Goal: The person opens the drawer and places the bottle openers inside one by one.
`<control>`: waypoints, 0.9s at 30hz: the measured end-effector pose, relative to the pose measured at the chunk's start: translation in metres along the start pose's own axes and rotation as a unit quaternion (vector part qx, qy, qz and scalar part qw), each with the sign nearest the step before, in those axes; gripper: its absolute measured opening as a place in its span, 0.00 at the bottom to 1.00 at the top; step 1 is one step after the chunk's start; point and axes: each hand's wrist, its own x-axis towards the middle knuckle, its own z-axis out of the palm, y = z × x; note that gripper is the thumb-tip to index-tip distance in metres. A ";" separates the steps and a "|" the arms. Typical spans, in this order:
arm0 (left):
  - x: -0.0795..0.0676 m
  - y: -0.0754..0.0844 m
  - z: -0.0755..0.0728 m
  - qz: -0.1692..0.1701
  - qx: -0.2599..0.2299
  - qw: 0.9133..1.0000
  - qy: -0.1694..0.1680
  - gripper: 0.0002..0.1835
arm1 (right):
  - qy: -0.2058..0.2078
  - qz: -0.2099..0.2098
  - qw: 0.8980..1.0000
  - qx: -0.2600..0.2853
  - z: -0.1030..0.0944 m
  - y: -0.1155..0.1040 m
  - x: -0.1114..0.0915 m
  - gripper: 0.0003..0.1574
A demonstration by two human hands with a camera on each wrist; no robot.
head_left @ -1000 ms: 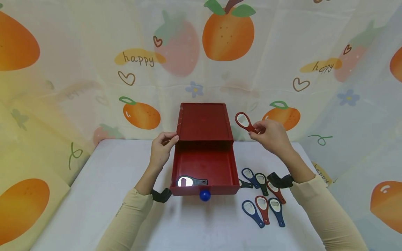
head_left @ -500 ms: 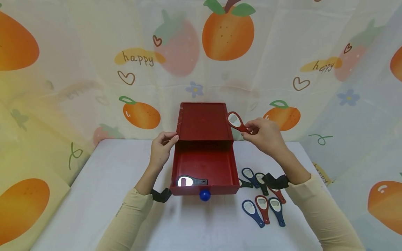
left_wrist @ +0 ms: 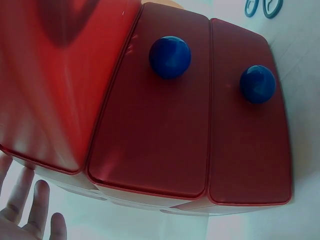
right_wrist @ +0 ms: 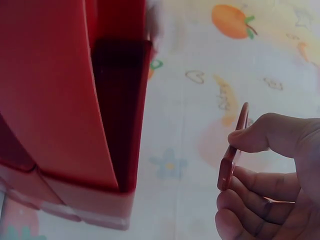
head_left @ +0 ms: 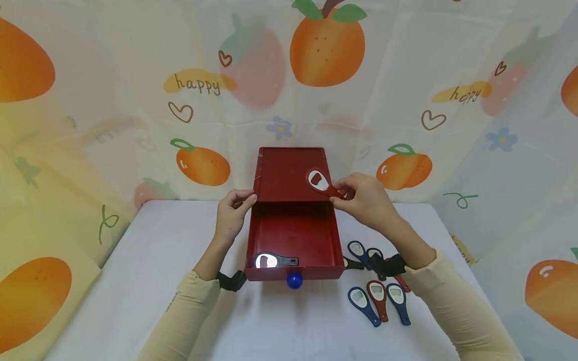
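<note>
My right hand (head_left: 366, 200) pinches the handle of a red bottle opener (head_left: 331, 190) between thumb and fingers. The opener's oval metal head overlaps the top of a red drawer cabinet (head_left: 289, 173) in the head view. From the right wrist, the same bottle opener (right_wrist: 229, 167) shows edge-on, off to the side of the cabinet. The cabinet's top drawer (head_left: 293, 235) is pulled out, and a black bottle opener (head_left: 286, 261) lies inside at its front. My left hand (head_left: 231, 213) touches the cabinet's left side; the left wrist view shows its fingers (left_wrist: 37, 207) spread and fairly straight.
Several blue, red and dark bottle openers (head_left: 377, 296) lie on the white table (head_left: 289, 331), right of the drawer. A blue knob (head_left: 295, 281) sticks out from the drawer front. Closed drawers with a blue knob (left_wrist: 170, 57) sit below. A fruit-print cloth (head_left: 280, 60) hangs behind.
My right hand has moved left with the red bottle opener, from beside the cabinet to over its right edge. My left hand and the drawer stay as they were.
</note>
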 end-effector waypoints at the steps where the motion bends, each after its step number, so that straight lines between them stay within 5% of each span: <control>1: 0.000 0.000 0.000 0.000 -0.001 1.000 0.000 0.14 | -0.004 -0.001 1.000 0.002 0.001 -0.002 0.000 0.14; 27: -0.001 0.000 0.000 0.002 -0.005 1.000 -0.006 0.14 | -0.092 -0.018 0.995 0.016 0.040 -0.033 -0.005 0.12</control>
